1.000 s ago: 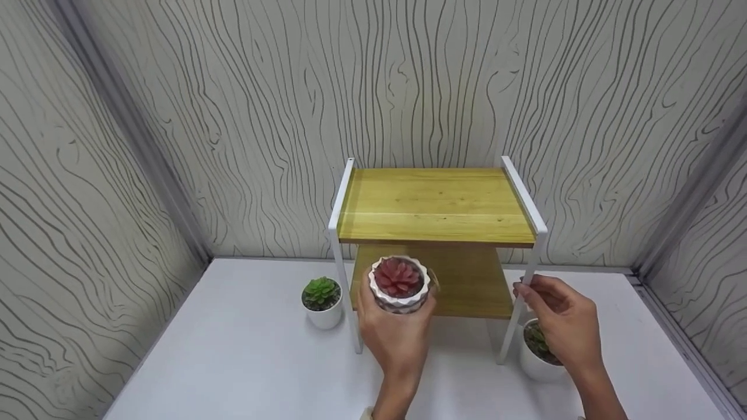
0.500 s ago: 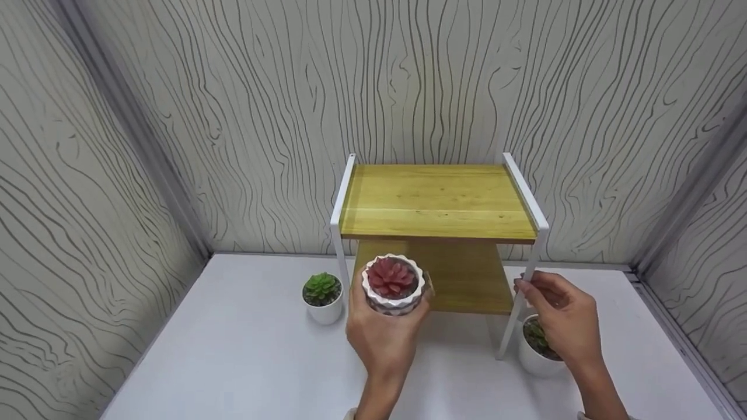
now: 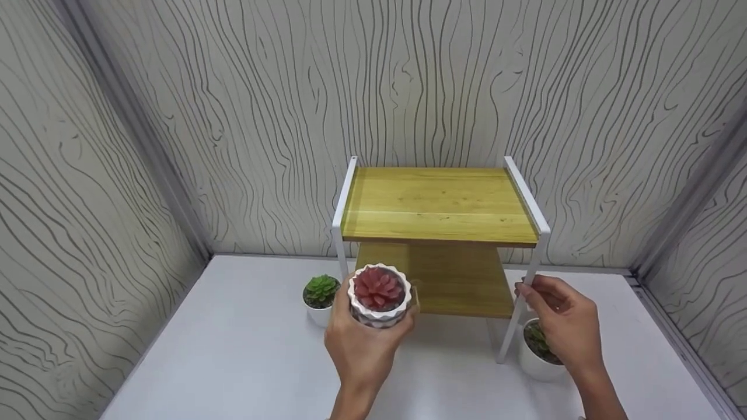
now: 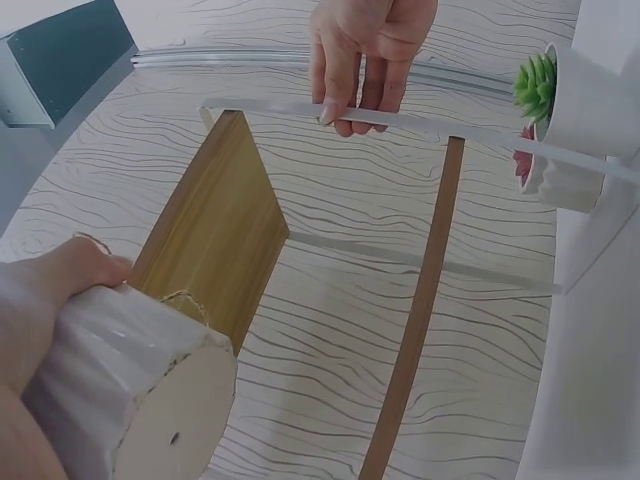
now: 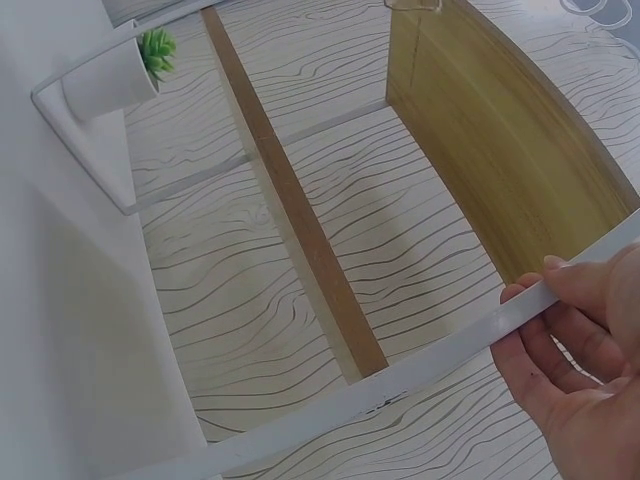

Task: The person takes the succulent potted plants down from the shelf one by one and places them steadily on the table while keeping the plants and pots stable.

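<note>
My left hand (image 3: pixel 365 350) grips a ridged white pot (image 4: pixel 140 390) from below and behind, holding it up in front of the shelf. A red succulent (image 3: pixel 379 289) sits in this pot, facing up at the head camera. At the right, my right hand (image 3: pixel 565 318) pinches the white front leg (image 3: pixel 528 274) of the two-tier shelf between thumb and fingers. The shelf's wooden upper board (image 3: pixel 440 201) and lower board (image 3: pixel 461 280) have nothing on them in sight. Part of the lower board is hidden behind the held pot.
A green succulent pot (image 3: pixel 320 297) stands left of the shelf, partly behind my left hand. Another green succulent pot (image 3: pixel 538 353) stands under my right hand. In the left wrist view, a second reddish plant (image 4: pixel 523 157) shows beside it. Patterned walls (image 3: pixel 432 81) enclose the white table (image 3: pixel 233 350).
My left hand has moved left and slightly toward me with the potted red succulent, now overlapping the left green plant. My right hand stays on the shelf leg.
</note>
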`<control>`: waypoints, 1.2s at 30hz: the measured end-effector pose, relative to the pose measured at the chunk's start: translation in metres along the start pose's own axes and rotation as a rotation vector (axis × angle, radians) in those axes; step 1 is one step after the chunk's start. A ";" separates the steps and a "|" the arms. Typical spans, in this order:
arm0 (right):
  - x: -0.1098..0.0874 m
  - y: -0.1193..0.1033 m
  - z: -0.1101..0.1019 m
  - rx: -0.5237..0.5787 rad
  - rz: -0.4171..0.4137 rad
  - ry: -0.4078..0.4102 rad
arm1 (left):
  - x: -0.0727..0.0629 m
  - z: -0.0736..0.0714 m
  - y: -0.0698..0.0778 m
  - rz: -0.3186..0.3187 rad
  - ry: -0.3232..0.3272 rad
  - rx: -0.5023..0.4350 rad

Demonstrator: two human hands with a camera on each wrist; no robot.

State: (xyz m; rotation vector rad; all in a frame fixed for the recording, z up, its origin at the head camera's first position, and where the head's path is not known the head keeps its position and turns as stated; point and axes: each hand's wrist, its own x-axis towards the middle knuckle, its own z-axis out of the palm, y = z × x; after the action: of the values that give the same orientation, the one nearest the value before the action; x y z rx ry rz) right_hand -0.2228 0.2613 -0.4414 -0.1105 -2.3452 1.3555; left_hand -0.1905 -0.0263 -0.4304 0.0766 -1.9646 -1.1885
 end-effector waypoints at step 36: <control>0.000 0.001 0.000 0.051 -0.025 -0.012 | 0.023 -0.075 -0.082 0.039 -0.383 -0.094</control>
State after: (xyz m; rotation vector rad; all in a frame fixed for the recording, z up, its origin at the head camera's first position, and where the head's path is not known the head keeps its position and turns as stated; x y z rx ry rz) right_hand -0.2232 0.2623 -0.4422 -0.0585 -2.3123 1.4062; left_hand -0.1838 -0.1352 -0.4622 -0.2540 -2.2203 -1.3437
